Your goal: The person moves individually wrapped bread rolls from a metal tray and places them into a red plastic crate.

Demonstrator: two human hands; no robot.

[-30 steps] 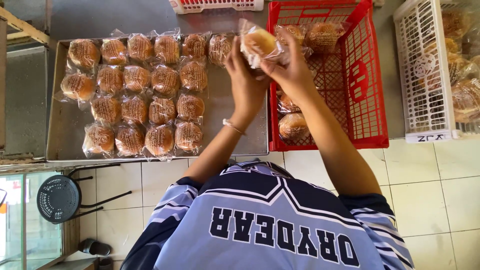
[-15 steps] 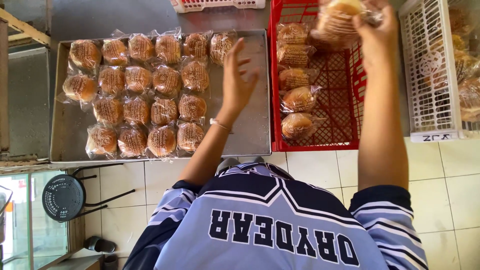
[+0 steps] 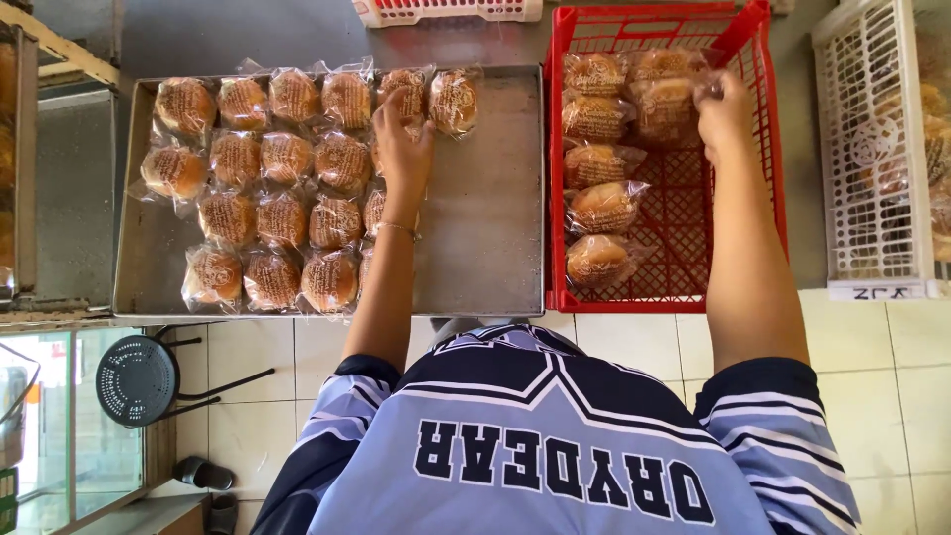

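A big metal tray (image 3: 485, 228) is seen on the left, and rows of wrapped buns (image 3: 287, 159) lie on it. The left hand (image 3: 401, 149) is laid flat over a bun in the top rows of the tray, with its fingers spread and curled a little, but it cannot be told if that bun is gripped yet, because the bun is mostly hidden under the hand. A red crate (image 3: 753, 149) stands just beside the tray on the right. Wrapped buns are lined up along its left side, and more are packed at its far end. The right hand (image 3: 723, 109) is closed around the plastic of a wrapped bun (image 3: 666, 99) at the far end of the crate, where that bun rests against the others. It is judged that the bun is being set down there. To do this well, the bun should be put down softly, next to its neighbours, so that none is squashed. The wrapper should be held by its loose edge, not pressed hard in the middle. A white crate (image 3: 872, 149) with more buns is seen further right.
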